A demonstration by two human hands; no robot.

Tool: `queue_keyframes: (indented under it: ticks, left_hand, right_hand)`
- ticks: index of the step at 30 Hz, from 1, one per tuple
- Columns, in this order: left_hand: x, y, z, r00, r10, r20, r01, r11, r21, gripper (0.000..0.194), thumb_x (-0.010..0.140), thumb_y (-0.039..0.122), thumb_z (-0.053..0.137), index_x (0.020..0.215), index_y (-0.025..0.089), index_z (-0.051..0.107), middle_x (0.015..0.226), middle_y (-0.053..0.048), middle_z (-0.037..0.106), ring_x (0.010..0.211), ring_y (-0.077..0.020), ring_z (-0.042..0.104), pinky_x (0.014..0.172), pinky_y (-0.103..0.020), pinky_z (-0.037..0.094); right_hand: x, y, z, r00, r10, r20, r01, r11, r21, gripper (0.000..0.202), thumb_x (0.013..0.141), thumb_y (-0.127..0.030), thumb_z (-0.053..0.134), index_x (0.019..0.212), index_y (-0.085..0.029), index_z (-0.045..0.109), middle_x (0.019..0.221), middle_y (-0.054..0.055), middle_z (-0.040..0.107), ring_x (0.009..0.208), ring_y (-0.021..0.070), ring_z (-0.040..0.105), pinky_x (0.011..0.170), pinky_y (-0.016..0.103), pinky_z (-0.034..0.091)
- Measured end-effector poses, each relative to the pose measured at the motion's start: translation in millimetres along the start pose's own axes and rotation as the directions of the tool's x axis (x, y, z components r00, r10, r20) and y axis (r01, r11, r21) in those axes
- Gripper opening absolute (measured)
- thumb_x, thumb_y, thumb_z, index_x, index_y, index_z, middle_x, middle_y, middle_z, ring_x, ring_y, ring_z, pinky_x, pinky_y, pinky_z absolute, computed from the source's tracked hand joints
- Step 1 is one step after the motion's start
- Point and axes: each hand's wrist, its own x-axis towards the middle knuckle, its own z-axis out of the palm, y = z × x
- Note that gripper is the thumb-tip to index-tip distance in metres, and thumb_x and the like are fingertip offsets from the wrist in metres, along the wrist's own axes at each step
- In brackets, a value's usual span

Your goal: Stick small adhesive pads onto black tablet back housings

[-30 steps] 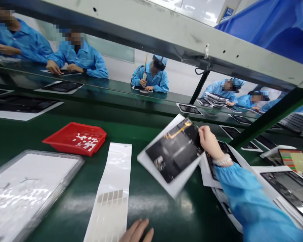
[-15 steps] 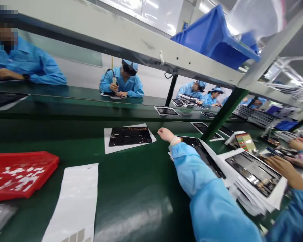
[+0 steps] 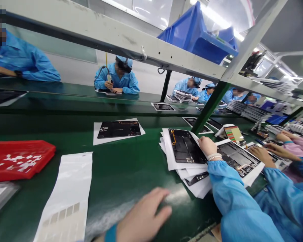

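Observation:
My right hand (image 3: 207,147), with a pearl bracelet at the wrist, is closed at the right edge of a black tablet housing (image 3: 185,148). This housing lies on a white sheet on top of a stack of sheets and housings; my fingertips are partly hidden. Low in the middle, my left hand (image 3: 146,215) hovers over the green bench, slightly blurred, thumb apart from the fingers and nothing in it. Another tablet housing (image 3: 118,129) rests on a white sheet left of the stack.
A red tray (image 3: 40,151) with small white pieces stands at left, beside a white sticker strip (image 3: 73,178). A green post (image 3: 212,104) rises behind the stack. At right a co-worker's hand (image 3: 262,156) is by another housing (image 3: 238,156). A blue bin (image 3: 189,33) sits overhead.
My right hand has moved right, from beside the stack onto the top housing's right edge. My left hand has come into view from below. The view has shifted slightly right.

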Motion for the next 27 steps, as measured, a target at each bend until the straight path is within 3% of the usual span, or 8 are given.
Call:
queue_keyframes:
  ticks: [2, 7, 11, 14, 18, 22, 25, 27]
  left_hand:
    - [51, -2, 6.3, 0.955, -0.292, -0.045, 0.267, 0.918, -0.292, 0.026, 0.084, 0.023, 0.056, 0.109, 0.019, 0.061, 0.104, -0.005, 0.065, 0.089, -0.0172, 0.062, 0.083, -0.027, 0.048]
    - [140, -21, 26.9, 0.849, -0.523, -0.08, 0.442, 0.785, -0.435, 0.029, 0.093, 0.032, 0.052, 0.115, 0.013, 0.054, 0.105, -0.007, 0.061, 0.086, -0.0167, 0.061, 0.076, -0.034, 0.052]
    - [164, -25, 39.9, 0.806, -0.591, -0.024, 0.509, 0.713, -0.482, 0.029, 0.093, 0.036, 0.053, 0.11, 0.014, 0.056, 0.103, -0.006, 0.061, 0.083, -0.016, 0.062, 0.071, -0.033, 0.054]
    - [167, -21, 39.4, 0.788, -0.615, -0.027, 0.527, 0.697, -0.485, 0.029, 0.093, 0.035, 0.053, 0.112, 0.014, 0.055, 0.104, -0.006, 0.06, 0.083, -0.0158, 0.062, 0.07, -0.033, 0.055]
    - [146, -11, 12.9, 0.8, -0.597, -0.06, 0.515, 0.734, -0.444, 0.027, 0.094, 0.036, 0.051, 0.108, 0.013, 0.056, 0.091, -0.003, 0.061, 0.069, -0.0113, 0.06, 0.06, -0.026, 0.053]
    - [80, -2, -43.8, 0.859, -0.509, -0.047, 0.461, 0.811, -0.359, 0.028, 0.097, 0.033, 0.038, 0.093, 0.013, 0.056, 0.057, 0.006, 0.05, 0.038, -0.0067, 0.045, 0.038, -0.019, 0.039]
    - [21, -3, -81.0, 0.884, -0.468, 0.013, 0.456, 0.854, -0.252, 0.023, 0.09, 0.032, 0.046, 0.081, 0.015, 0.058, 0.05, 0.006, 0.05, 0.035, -0.0088, 0.046, 0.034, -0.019, 0.037]
    - [-10, -7, -92.7, 0.886, -0.464, -0.002, 0.458, 0.876, -0.151, 0.017, 0.085, 0.029, 0.052, 0.077, 0.016, 0.061, 0.054, 0.003, 0.056, 0.043, -0.0126, 0.055, 0.041, -0.021, 0.043]
  right_hand:
    - [-3, -5, 3, 1.0, 0.012, 0.015, -0.011, 1.0, -0.018, 0.033, 0.092, -0.042, 0.05, 0.11, -0.016, 0.059, 0.111, 0.008, 0.062, 0.098, 0.0193, 0.06, 0.086, 0.042, 0.049]
    - [-10, -5, 4, 0.997, -0.026, 0.077, 0.027, 0.999, -0.022, 0.03, 0.09, -0.04, 0.055, 0.104, -0.015, 0.061, 0.107, 0.006, 0.063, 0.096, 0.0192, 0.06, 0.085, 0.041, 0.049]
    - [-13, -5, 3, 0.994, -0.092, 0.066, 0.089, 0.995, 0.036, 0.028, 0.09, -0.041, 0.053, 0.098, -0.015, 0.062, 0.104, 0.006, 0.063, 0.098, 0.0189, 0.059, 0.088, 0.042, 0.046]
    - [-15, -10, 4, 0.983, -0.144, 0.111, 0.13, 0.984, 0.123, 0.03, 0.09, -0.044, 0.053, 0.091, -0.015, 0.062, 0.09, 0.003, 0.065, 0.082, 0.015, 0.061, 0.078, 0.036, 0.049]
    - [-30, -14, 4, 0.955, -0.264, 0.136, 0.223, 0.94, 0.257, 0.028, 0.088, -0.034, 0.054, 0.067, -0.016, 0.057, 0.064, 0.0, 0.06, 0.06, 0.0117, 0.056, 0.063, 0.027, 0.045]
    - [-74, -9, -5, 0.898, -0.437, 0.054, 0.381, 0.832, 0.403, 0.031, 0.089, -0.038, 0.044, 0.064, -0.021, 0.048, 0.06, -0.002, 0.053, 0.057, 0.0128, 0.051, 0.057, 0.026, 0.041]
    - [-122, -14, -8, 0.78, -0.624, -0.046, 0.529, 0.618, 0.582, 0.034, 0.088, -0.05, 0.043, 0.067, -0.023, 0.047, 0.059, -0.003, 0.048, 0.057, 0.0141, 0.048, 0.054, 0.025, 0.04]
    - [-155, -31, -4, 0.673, -0.739, -0.039, 0.576, 0.491, 0.653, 0.033, 0.088, -0.051, 0.045, 0.071, -0.023, 0.051, 0.062, -0.002, 0.05, 0.059, 0.0145, 0.05, 0.054, 0.025, 0.041]
